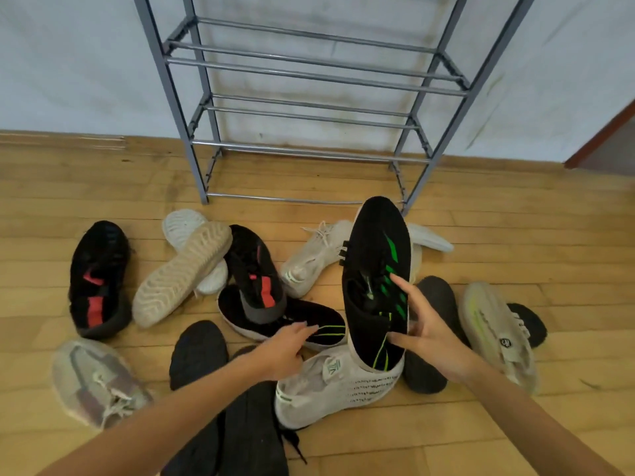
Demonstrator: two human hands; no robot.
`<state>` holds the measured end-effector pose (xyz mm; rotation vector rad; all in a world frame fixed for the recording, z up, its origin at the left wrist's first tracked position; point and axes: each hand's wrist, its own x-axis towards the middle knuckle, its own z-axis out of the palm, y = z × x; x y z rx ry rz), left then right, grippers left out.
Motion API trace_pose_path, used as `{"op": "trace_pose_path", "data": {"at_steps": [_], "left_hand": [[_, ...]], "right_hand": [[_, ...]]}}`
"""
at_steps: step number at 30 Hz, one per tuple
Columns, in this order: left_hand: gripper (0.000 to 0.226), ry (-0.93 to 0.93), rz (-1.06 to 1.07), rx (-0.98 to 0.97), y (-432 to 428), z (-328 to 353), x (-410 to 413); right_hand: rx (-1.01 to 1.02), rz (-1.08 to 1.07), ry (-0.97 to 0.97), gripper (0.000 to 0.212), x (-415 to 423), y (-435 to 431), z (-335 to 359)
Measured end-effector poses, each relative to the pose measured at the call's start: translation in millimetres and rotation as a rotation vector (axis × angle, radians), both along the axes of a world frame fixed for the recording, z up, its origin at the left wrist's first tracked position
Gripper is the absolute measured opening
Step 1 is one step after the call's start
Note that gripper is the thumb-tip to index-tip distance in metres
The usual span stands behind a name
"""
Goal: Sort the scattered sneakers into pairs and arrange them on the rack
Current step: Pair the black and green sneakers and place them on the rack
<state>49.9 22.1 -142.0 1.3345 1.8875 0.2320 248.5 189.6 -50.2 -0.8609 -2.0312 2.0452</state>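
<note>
Right grip [433, 334] clamps the heel end of the black-and-green sneaker [374, 242], held toe-up at centre-right. Left grip [285, 348] touches the matching sneaker [319, 316] on the floor [481, 207] at centre; cannot tell if it is closed. Rack [309, 76] at upper centre.

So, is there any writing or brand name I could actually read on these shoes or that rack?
No text reads clearly.
White knit sneaker, tongue patch: striped mark, too blurred to read.
Beige sneaker, round dark tag: pale marks, too small to read.
Black sneaker held in the right hand: green stripes only, no letters visible.
Rack: no label visible.
</note>
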Motion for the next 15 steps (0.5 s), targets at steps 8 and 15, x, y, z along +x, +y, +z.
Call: {"op": "trace_pose_path", "data": {"at_steps": [8, 15], "left_hand": [[0.088, 0.671, -0.263, 0.151, 23, -26, -13], [0.11, 0.61, -0.257, 0.068, 52, -53, -12]], "right_hand": [[-0.004, 0.036, -0.053, 0.087, -17, 5, -43], [0.013, 0.027, -0.059, 0.089, -18, 9, -58]]}}
